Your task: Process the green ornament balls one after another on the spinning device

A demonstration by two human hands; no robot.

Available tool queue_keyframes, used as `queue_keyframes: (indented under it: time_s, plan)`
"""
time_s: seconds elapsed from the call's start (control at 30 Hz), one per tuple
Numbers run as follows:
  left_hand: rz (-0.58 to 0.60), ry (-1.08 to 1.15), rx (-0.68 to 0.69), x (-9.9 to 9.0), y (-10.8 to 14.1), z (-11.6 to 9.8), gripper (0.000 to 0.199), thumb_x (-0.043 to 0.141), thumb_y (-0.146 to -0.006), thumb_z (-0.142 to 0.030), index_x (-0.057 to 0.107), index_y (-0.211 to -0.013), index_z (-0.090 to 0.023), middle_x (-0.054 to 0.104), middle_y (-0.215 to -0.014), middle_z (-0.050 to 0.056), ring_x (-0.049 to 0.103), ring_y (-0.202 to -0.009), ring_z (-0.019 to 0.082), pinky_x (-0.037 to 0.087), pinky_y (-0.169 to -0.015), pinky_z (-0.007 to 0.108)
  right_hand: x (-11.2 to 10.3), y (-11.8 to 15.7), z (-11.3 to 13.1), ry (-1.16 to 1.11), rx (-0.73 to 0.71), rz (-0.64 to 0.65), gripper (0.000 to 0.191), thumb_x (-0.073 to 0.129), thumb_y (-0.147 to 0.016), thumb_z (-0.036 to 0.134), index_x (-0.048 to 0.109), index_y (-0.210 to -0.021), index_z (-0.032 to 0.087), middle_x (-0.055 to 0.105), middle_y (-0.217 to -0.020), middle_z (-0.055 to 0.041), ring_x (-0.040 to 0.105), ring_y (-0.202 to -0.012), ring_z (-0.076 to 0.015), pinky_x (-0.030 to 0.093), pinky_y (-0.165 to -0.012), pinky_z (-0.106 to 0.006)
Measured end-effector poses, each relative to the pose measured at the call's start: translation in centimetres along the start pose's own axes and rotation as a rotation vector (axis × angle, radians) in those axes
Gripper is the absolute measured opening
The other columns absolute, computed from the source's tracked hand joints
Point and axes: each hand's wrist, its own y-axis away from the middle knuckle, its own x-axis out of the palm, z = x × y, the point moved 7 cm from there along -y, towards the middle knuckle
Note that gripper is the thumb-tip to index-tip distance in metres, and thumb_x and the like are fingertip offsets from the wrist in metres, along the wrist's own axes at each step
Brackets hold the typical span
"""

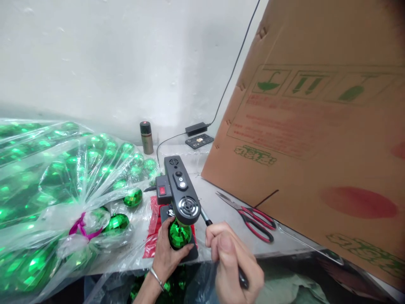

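Observation:
My left hand (166, 249), with a metal bangle at the wrist, is wrapped round a shiny green faceted bauble (179, 236). The bauble sits right under the round front end of a small black bench press (182, 185). This machine has a red switch (162, 191) on its left side and a dark base (191, 252). To the right, my right hand (232, 259) is closed round a lever with a black handle (243, 278), which extends from the machine's right side. A red plastic sheet (151, 245) lies under the machine's base.
Large clear bags (63, 177) of green baubles fill the left, one tied with purple ribbon (82, 226). Red-handled scissors (253, 219) lie beside a big cardboard box (303, 126). Behind are a can (146, 137), a phone (199, 141) and a power adapter (196, 128).

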Motion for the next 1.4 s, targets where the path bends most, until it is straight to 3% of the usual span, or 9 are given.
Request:
queue_keyframes:
  time_s: [0.3, 0.63, 0.9, 1.2, 1.4]
  plan:
    - [-0.042, 0.004, 0.003, 0.2, 0.2, 0.0, 0.076, 0.097, -0.065, -0.040, 0.076, -0.136, -0.022, 0.086, -0.134, 0.016, 0.082, -0.130, 0.045, 0.065, -0.119, 0.067, 0.2, 1.3, -0.5, 0.007, -0.050, -0.115, 0.048, 0.049, -0.122, 0.014, 0.050, -0.075, 0.023, 0.047, -0.060, 0.0054, 0.055, -0.053, -0.0112, 0.042, -0.052, -0.026]
    - [-0.072, -0.037, 0.012, 0.2, 0.2, 0.0, 0.076, 0.097, -0.064, -0.042, 0.076, -0.135, -0.022, 0.087, -0.127, 0.014, 0.084, -0.122, 0.044, 0.070, -0.109, 0.063, 0.0, 2.4, -1.3, 0.022, -0.034, -0.154, 0.050, 0.049, -0.123, 0.018, 0.051, -0.073, 0.023, 0.052, -0.062, 0.0044, 0.055, -0.054, -0.0117, 0.041, -0.053, -0.027]
    - [-0.082, -0.048, 0.066, 0.5, 0.4, 0.5, 0.075, 0.095, -0.067, -0.041, 0.076, -0.137, -0.022, 0.087, -0.131, 0.016, 0.085, -0.125, 0.044, 0.069, -0.113, 0.065, -0.2, 3.9, -2.3, 0.010, -0.030, -0.161, 0.046, 0.050, -0.119, 0.013, 0.052, -0.075, 0.023, 0.052, -0.065, 0.0038, 0.055, -0.055, -0.0117, 0.039, -0.052, -0.028]
    - [-0.076, -0.079, 0.126, 0.6, 0.4, 0.2, 0.074, 0.094, -0.070, -0.039, 0.074, -0.138, -0.019, 0.087, -0.129, 0.017, 0.086, -0.122, 0.044, 0.071, -0.110, 0.065, 0.6, 2.5, -1.5, 0.040, -0.046, -0.226, 0.055, 0.049, -0.125, 0.023, 0.042, -0.070, 0.023, 0.040, -0.060, 0.0066, 0.051, -0.054, -0.0087, 0.038, -0.051, -0.024]
    - [-0.094, -0.100, 0.132, 0.8, 0.5, 0.5, 0.075, 0.095, -0.069, -0.040, 0.074, -0.138, -0.020, 0.087, -0.129, 0.017, 0.085, -0.122, 0.045, 0.071, -0.110, 0.066, 0.2, 3.3, -2.3, 0.001, -0.039, -0.189, 0.055, 0.047, -0.125, 0.022, 0.047, -0.070, 0.024, 0.048, -0.062, 0.0050, 0.053, -0.055, -0.0107, 0.038, -0.051, -0.027]
